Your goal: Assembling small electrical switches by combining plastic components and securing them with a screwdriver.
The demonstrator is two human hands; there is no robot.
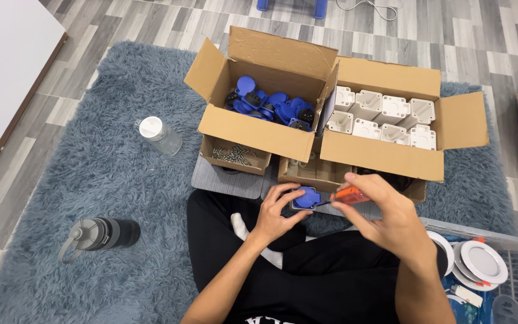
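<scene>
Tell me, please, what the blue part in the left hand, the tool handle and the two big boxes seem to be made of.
The blue part looks like moulded plastic, smooth and slightly glossy. The tool handle seems translucent orange plastic; its tip is too small to judge. The two big boxes are brown corrugated cardboard, matt, with folded flaps.

Blue socket cover (306, 197): smooth plastic, slight sheen. Screwdriver (348, 194): glossy orange plastic handle, thin metal shaft. Cardboard boxes (259, 129): matt brown corrugated paper, rough cut edges. White housings (385, 114): matt plastic. Screws (233, 153): shiny metal. Rug (109, 180): grey-blue shaggy cloth, deep pile. Floor (481, 36): wood-look planks, satin. Clear bottle (160, 135): glossy plastic w/ white cap. Dark flask (100, 233): matt. Trousers (331, 282): black cloth.
</scene>
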